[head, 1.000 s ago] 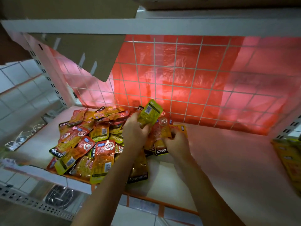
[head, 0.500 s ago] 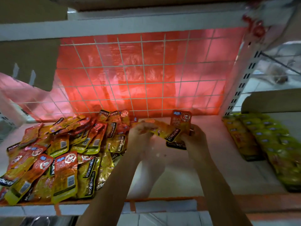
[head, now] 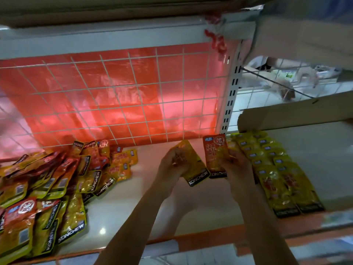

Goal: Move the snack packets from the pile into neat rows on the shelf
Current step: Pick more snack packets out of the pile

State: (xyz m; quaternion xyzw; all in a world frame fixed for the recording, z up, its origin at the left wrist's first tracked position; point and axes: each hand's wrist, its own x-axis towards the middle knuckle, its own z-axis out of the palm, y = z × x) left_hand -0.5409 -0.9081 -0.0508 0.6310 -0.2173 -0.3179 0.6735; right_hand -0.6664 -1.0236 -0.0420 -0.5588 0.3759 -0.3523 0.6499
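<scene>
Head view: the shelf (head: 122, 207) carries a loose pile (head: 47, 188) of packets at its left end and neat rows (head: 277, 169) (yellow ones) at its right. Over its middle, the left hand (head: 172, 166) curls its fingers round a yellow packet (head: 195, 169), and the right hand (head: 238, 167) curls its fingers round an orange packet (head: 214, 155).

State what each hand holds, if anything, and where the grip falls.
Left hand: yellow packet, by its upper left part. Right hand: orange packet, by its right edge.

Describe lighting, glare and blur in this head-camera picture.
Head view: dim, with a red glow through the plastic sheet; one glare spot on the shelf; the front rail bows from wide-angle distortion; packet rows at right look soft, lettering on the pile sharper.
</scene>
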